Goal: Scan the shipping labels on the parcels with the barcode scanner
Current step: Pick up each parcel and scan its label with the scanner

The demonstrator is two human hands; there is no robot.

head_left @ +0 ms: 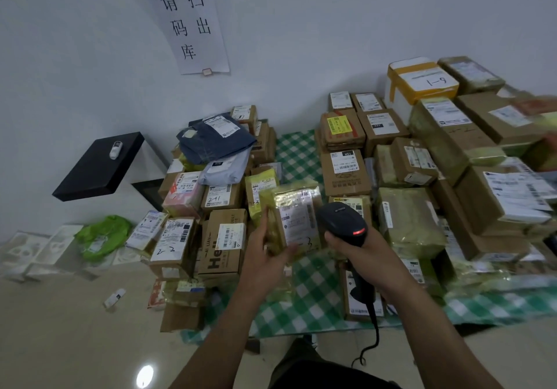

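Gripping one yellow parcel (294, 216) in left hand (265, 256), one black barcode scanner (342, 219) in right hand (358, 247), just beside the parcel.

Paper sign (187, 20) on the wall reading 请扫码出库, below it a brown box (222, 196) handwritten 241, lower still a carton (221, 263) printed Hel

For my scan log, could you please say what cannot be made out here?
Head view.
Print on the label of the held parcel: too small, blurred.
Window of the barcode scanner: faces away, hidden by its own head.
Underside of that parcel: hidden by the left hand.
The parcels at the right edge: blurred, cut off by the frame.
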